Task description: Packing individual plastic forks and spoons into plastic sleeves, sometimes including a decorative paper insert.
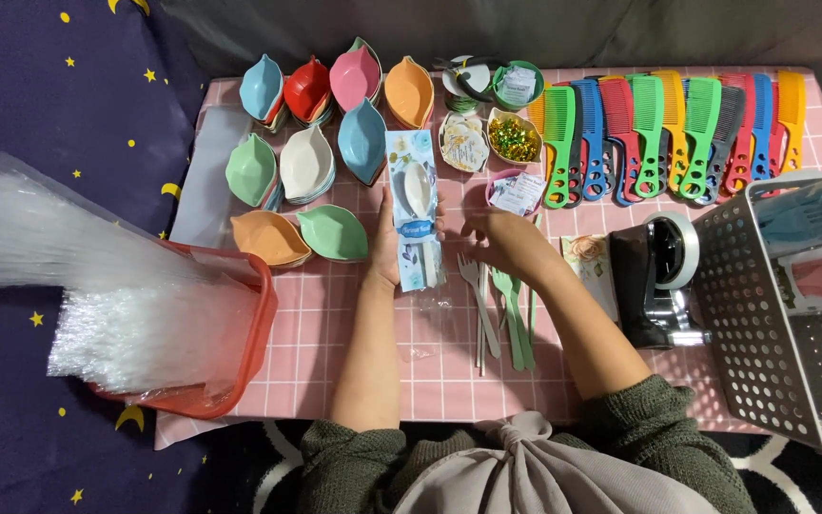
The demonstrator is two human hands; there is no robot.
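Observation:
My left hand [384, 249] holds a clear bag with a blue patterned card and a white leaf-shaped dish inside [415, 205], flat on the pink checked table [335, 343]. My right hand [504, 238] hovers palm down just right of the bag, fingers spread, above several plastic forks [501, 305] lying in the middle of the table. Nothing is in the right hand.
Stacks of coloured leaf-shaped dishes [308, 162] fill the far left. Small bowls of gold bits and cards [514, 138] sit behind. A row of coloured combs [668, 133] lies far right. A tape dispenser [658, 276], a white basket [792, 314] and a red tub of clear bags [145, 324] flank me.

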